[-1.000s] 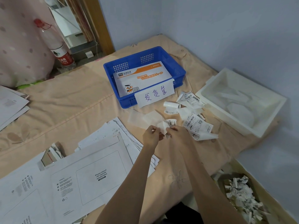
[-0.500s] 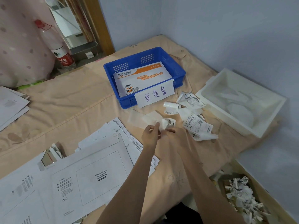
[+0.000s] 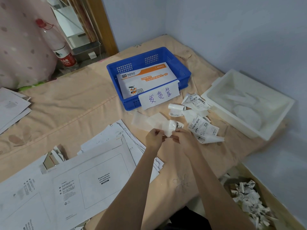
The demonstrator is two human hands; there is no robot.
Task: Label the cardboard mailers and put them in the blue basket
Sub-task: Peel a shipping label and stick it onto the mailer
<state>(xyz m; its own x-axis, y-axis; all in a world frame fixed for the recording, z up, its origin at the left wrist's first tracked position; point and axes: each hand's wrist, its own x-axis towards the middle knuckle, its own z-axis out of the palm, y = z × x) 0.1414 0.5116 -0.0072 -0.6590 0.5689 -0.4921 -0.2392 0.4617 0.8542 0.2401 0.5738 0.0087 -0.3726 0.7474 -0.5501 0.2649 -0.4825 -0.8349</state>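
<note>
From the head camera, both hands meet over the peach-covered surface point(image 3: 69, 103), working one small label point(image 3: 169, 128) between them. The left hand point(image 3: 154, 138) has its grip pinched on the label's near corner; the right hand point(image 3: 183, 138) pinches the same piece from the other side, fingertips almost touching the left's. It looks like the backing is being peeled from the sticker — a translucent strip of backing paper point(image 3: 146, 121) trails away from the hands toward the upper left.

The next cardboard mailer point(image 3: 93, 178) lies flat on the surface to the lower left of the hands, on top of a fanned stack of others. Its printed waybill box point(image 3: 103, 180) faces up and is bare, its long side running roughly left to right and slightly uphill in the picture. The left hand is the nearer one to it; the label would have to travel down and left, across the left forearm's side, to land in that box.

The blue basket point(image 3: 184, 68) sits beyond the hands, well apart, with one orange-and-white mailer point(image 3: 146, 78) already inside and a handwritten paper sign point(image 3: 159, 97) on its front wall. Loose curled labels point(image 3: 199, 120) lie just right of the hands, beside a white tray point(image 3: 280, 113). A box of crumpled scraps point(image 3: 249, 201) stands at the lower right.
</note>
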